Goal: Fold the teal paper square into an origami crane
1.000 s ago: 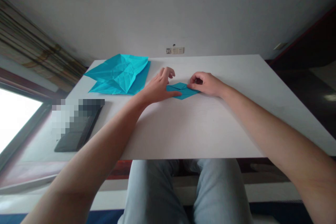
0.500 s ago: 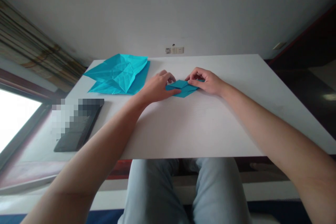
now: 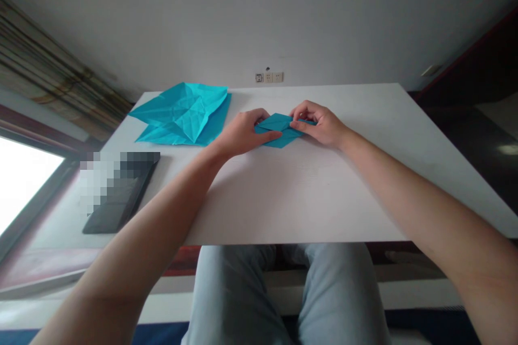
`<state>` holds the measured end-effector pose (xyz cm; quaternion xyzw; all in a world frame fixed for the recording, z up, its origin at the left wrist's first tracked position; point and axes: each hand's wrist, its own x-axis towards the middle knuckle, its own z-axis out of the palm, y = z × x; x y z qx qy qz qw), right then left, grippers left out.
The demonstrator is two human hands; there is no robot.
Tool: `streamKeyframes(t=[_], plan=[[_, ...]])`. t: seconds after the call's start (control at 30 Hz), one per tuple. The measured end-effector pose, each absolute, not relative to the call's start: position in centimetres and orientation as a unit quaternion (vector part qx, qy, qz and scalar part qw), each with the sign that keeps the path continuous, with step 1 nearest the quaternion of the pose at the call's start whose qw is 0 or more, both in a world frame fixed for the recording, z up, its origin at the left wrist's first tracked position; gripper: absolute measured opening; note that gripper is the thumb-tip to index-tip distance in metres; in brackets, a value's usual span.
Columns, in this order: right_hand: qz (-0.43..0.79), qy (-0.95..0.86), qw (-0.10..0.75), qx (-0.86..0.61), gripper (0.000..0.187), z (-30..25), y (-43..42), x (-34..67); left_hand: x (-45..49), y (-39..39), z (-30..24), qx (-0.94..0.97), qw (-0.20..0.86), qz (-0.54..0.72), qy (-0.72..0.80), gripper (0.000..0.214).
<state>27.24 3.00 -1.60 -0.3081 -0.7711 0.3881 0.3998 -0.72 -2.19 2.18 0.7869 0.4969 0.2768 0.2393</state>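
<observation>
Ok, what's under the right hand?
The right hand covers one end of the folded teal paper, which lies on the white table; the folds beneath the hand are hidden.

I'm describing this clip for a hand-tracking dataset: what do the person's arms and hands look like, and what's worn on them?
The left hand and right hand are bare: no gloves, and no ring, watch or bracelet visible. The left forearm and right forearm are bare too, with no sleeves, cables or markings in view.
</observation>
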Motion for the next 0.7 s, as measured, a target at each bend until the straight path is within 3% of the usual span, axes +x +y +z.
streamKeyframes(t=[0.4, 0.7], plan=[[0.342, -0.772, 0.412, -0.343, 0.056, -1.0, 2.7, 27.3, -0.4, -2.5, 2.3, 0.791, 0.213, 0.318, 0.478, 0.029], [0.08, -0.855, 0.405, -0.314, 0.025, 1.7, 2.1, 27.8, -0.1, -2.8, 2.6, 0.799, 0.178, 0.36, 0.448, 0.028]])
